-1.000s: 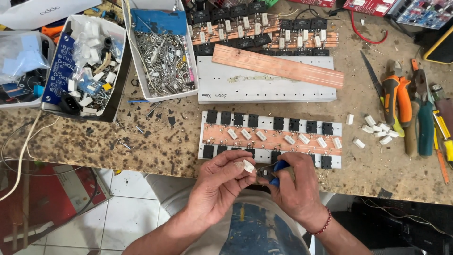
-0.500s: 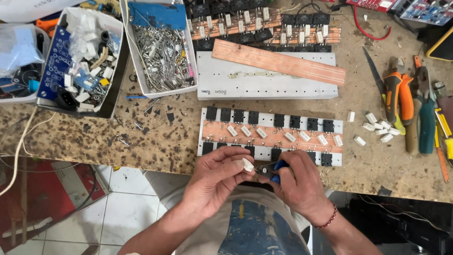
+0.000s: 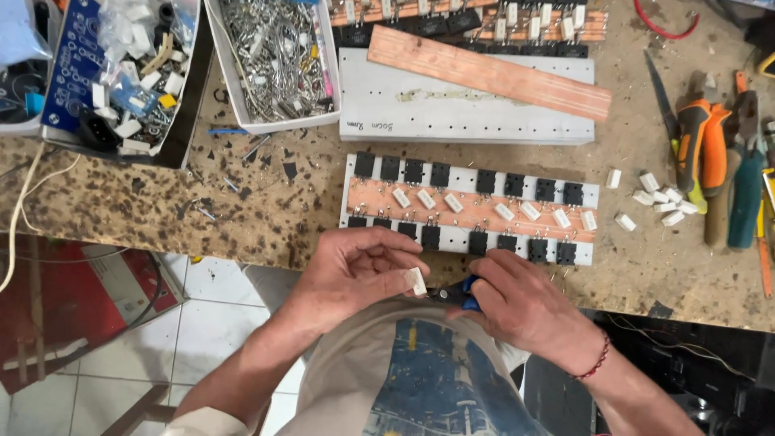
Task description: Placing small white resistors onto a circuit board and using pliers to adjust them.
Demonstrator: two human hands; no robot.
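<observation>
Head view: the left hand (image 3: 359, 270) is hovering at the near tabletop (image 3: 145, 202) edge, its fingers (image 3: 395, 278) pinching a small white resistor (image 3: 416, 281) at their tips. The right hand (image 3: 525, 303) is sitting just beside it, fingers curled and pressed around blue-handled pliers (image 3: 458, 294), whose nose is pointing at the resistor; whether it is touching, can't tell. Both hands are working just below the near board (image 3: 472, 208), a white strip with a copper band, black transistors along both edges and white resistors lying tilted down the middle. Behind it, a plain white bar (image 3: 452, 121) is carrying a copper strip (image 3: 488, 73) laid at a slant. Loose white resistors (image 3: 658, 198) are lying in a clump to the right of the board, near the orange-handled pliers (image 3: 702, 149). A tray of metal hardware (image 3: 278, 60) is sitting far left of the bar, with a box of mixed parts (image 3: 113, 73) beside it. A red bracelet (image 3: 596, 365) is showing on the right wrist.
</observation>
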